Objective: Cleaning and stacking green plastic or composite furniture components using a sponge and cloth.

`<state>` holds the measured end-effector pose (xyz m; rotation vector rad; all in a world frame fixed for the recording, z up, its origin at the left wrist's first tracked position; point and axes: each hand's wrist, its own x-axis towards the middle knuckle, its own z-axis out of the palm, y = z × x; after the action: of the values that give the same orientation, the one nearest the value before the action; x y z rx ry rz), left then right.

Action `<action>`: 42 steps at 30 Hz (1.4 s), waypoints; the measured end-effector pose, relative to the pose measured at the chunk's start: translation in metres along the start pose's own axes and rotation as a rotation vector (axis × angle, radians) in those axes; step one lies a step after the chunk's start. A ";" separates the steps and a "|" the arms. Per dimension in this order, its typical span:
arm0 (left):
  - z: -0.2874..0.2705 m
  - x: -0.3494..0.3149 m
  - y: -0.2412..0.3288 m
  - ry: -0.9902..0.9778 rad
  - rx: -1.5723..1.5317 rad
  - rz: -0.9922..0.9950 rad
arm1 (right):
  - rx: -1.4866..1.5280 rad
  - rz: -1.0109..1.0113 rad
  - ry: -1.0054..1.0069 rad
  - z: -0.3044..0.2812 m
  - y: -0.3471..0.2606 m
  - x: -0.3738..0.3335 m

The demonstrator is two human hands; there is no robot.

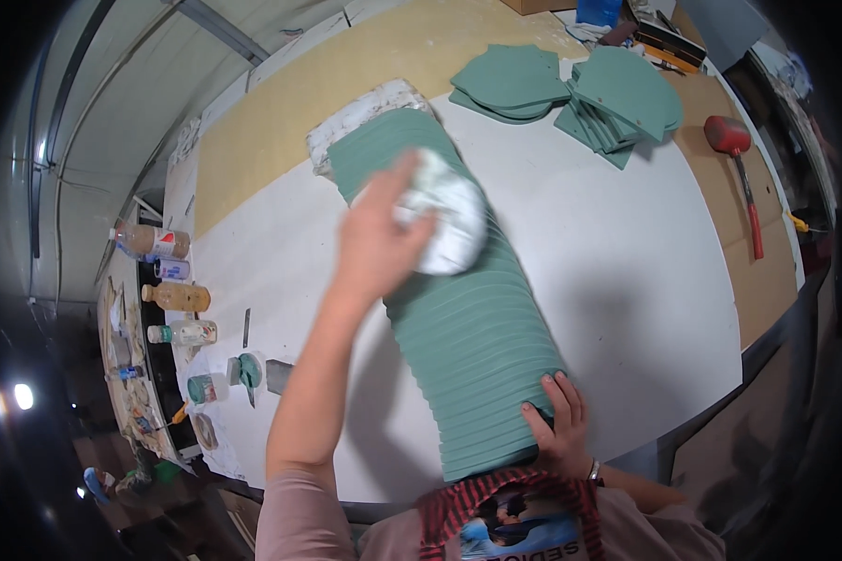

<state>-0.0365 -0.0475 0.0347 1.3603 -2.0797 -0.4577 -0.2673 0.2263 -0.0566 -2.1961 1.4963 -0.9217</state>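
A long row of overlapping thin green panels (477,346) runs from near my body toward the far middle of the table. My left hand (379,229), blurred by motion, is closed on a crumpled white cloth (451,224) over the upper half of the row. Whether the whole cloth touches the panels is hard to tell. At the near right corner of the row, my right hand (561,430) rests with its fingers apart on the panel edges. A white, rough-surfaced block (384,96) lies against the row's far end.
Loose green panels (627,93) lie piled at the far right of the white table (627,280). A red-headed mallet (743,178) lies on brown board at the right. Bottles (176,297), a putty knife with green paste (246,371) and a tape roll (205,430) line the left side.
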 end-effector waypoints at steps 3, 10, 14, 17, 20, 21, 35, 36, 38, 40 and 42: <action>0.029 -0.025 -0.002 -0.178 0.350 0.125 | -0.005 -0.004 -0.008 0.001 -0.001 0.001; -0.063 -0.106 -0.072 -0.039 0.577 -0.069 | -0.042 -0.037 0.045 0.006 0.001 0.002; -0.052 -0.095 -0.049 0.213 0.313 -0.148 | 0.015 0.011 -0.002 -0.003 -0.004 -0.001; 0.005 -0.085 -0.013 0.090 0.427 0.005 | 0.040 -0.012 -0.043 -0.002 -0.003 0.005; -0.007 -0.103 -0.027 0.056 0.418 -0.012 | 0.023 -0.006 -0.057 -0.011 -0.005 0.007; -0.021 -0.115 -0.046 0.066 0.511 -0.050 | 0.030 0.007 -0.083 -0.012 -0.005 0.007; -0.033 -0.134 -0.031 0.004 0.287 0.049 | 0.062 -0.027 -0.062 -0.011 -0.004 0.005; -0.045 -0.136 -0.037 -0.011 0.357 -0.051 | 0.055 -0.026 -0.047 -0.007 -0.005 0.005; -0.047 -0.134 -0.041 -0.034 0.428 -0.145 | 0.050 -0.016 -0.029 -0.004 -0.006 0.006; -0.031 -0.118 -0.015 0.199 0.346 0.033 | 0.044 -0.035 -0.010 -0.006 -0.006 0.005; -0.001 -0.104 0.016 0.139 0.332 0.141 | 0.039 -0.034 -0.031 -0.009 -0.005 0.007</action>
<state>-0.0170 0.0534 0.0141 1.3703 -2.1822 0.0450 -0.2682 0.2224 -0.0448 -2.2045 1.4189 -0.9156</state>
